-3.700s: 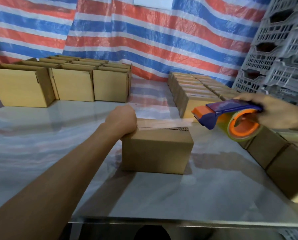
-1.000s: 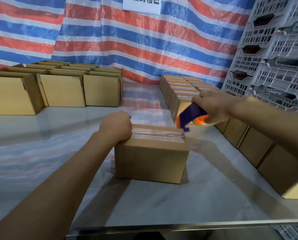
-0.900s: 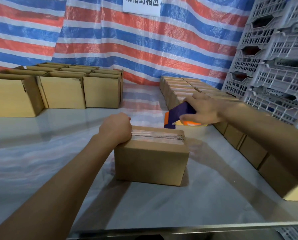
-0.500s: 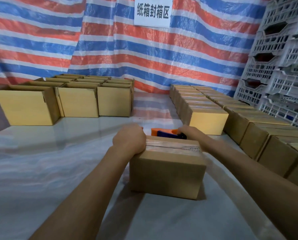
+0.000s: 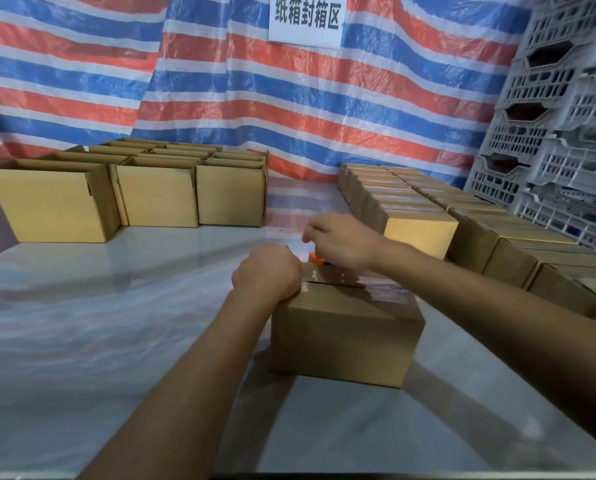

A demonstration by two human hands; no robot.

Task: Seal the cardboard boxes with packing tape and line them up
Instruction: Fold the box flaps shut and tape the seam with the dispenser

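A closed cardboard box (image 5: pixel 345 336) stands on the table in front of me, with clear tape (image 5: pixel 352 277) along its top seam. My left hand (image 5: pixel 267 271) is a fist pressed on the box's top left corner. My right hand (image 5: pixel 343 242) hovers just behind the box's far edge with its fingers curled. Under it, only an orange and blue bit of the tape dispenser (image 5: pixel 317 260) shows. Whether the fingers still grip the dispenser is hidden.
Open-topped boxes (image 5: pixel 158 195) stand in rows at the back left. Sealed boxes (image 5: pixel 419 232) run in rows from the back wall down the right side. Grey plastic crates (image 5: pixel 563 133) are stacked at the right. The table (image 5: pixel 99 306) is covered in glossy plastic.
My right hand ran the dispenser off the box's right end, carried it behind the box and lowered it there. The hand has now risen and shifted left. My left fist has stayed on the box.
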